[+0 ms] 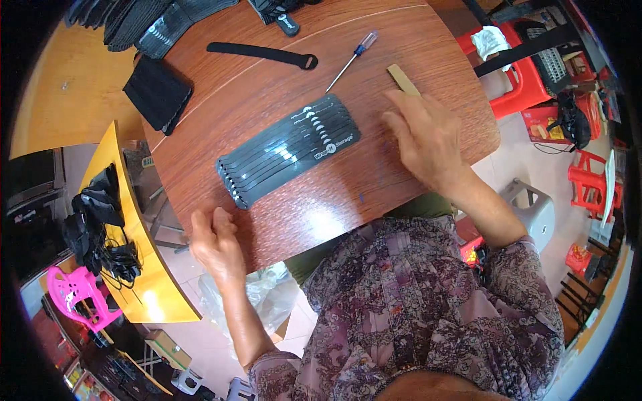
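Note:
A fanned stack of black straps in dark grey card sleeves with white print (287, 150) lies slantwise on the brown wooden table (374, 174). My left hand (217, 246) rests at the near left table edge, just below the stack's left end, fingers loosely bent and holding nothing visible. On the right, my right hand (428, 137) is over the table with thumb and fingers apart. A flat tan strip (401, 79) lies by its fingers, its near end partly covered; I cannot tell whether they touch. Beyond the stack are a screwdriver (352, 61) and one loose black strap with a ring end (262, 55).
Black strap bundles (157, 30) fill the far left corner, with a black folded piece (158, 93) in front. A yellow table (134, 267) with black items stands left. Red stools (528, 80) and a grey stool (531, 214) are right. A plastic bag (257, 301) sits below the edge.

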Motion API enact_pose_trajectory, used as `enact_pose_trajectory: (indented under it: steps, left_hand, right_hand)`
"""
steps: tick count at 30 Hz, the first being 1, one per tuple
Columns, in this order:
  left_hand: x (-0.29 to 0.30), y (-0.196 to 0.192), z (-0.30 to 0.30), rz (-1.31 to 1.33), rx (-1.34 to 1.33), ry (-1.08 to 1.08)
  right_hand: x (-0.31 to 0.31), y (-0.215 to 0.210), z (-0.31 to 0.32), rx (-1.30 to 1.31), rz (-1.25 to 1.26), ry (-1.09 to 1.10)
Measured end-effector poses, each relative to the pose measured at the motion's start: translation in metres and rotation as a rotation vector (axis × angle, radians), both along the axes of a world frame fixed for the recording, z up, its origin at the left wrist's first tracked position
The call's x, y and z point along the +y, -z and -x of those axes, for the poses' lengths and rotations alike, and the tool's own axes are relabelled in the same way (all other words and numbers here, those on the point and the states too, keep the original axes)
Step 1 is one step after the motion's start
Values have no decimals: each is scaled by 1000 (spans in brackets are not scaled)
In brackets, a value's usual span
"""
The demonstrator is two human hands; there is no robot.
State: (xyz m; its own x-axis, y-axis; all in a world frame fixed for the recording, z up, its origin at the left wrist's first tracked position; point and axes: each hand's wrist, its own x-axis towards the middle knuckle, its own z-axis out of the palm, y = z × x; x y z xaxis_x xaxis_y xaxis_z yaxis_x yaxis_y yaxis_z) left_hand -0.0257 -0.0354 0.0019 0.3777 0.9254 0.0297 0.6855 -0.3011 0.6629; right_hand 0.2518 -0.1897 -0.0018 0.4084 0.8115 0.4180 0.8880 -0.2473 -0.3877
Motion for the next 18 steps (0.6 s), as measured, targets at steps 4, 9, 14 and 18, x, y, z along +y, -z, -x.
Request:
enact_pose_trajectory:
  steps: [4,9,14,18]
  left_hand:
    - [-22,-7,-27,-557,444,288]
    - [-12,22,-29,-425,547,538]
    - [-17,24,-32,-341,496,538]
    - [-14,30,-25,-388,469,534]
  right_hand:
    - [12,-12,26,-86,-8,-172]
    - [14,26,34,-62,167,-466]
    - [-5,31,12,-136,186,-421]
    - [-17,17,-8,-169,92,-145]
